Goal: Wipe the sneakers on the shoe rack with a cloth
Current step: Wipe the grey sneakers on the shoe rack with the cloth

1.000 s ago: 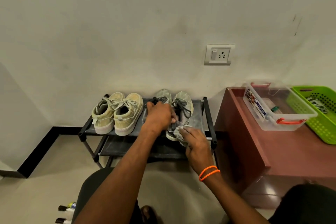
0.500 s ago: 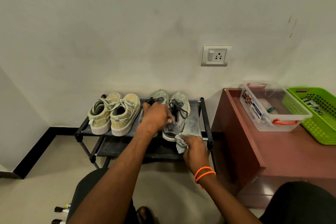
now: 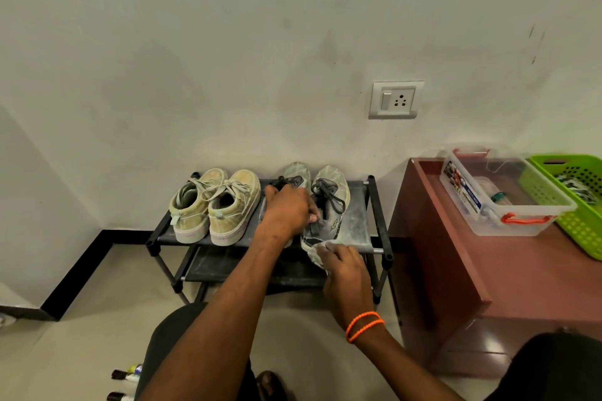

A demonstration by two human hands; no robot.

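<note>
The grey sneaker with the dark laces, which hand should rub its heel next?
Right. The right hand already holds the cloth against the heel of the grey sneaker. The left hand has no cloth and is holding that shoe.

The left hand hides most of one grey sneaker — the green basket runs off-frame, its contents unreadable.

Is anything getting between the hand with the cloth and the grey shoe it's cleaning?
Nothing visible does. The right hand presses the pale crumpled cloth straight against the heel of the grey lace-up sneaker, while the left hand grips that sneaker's collar from the side.
</note>
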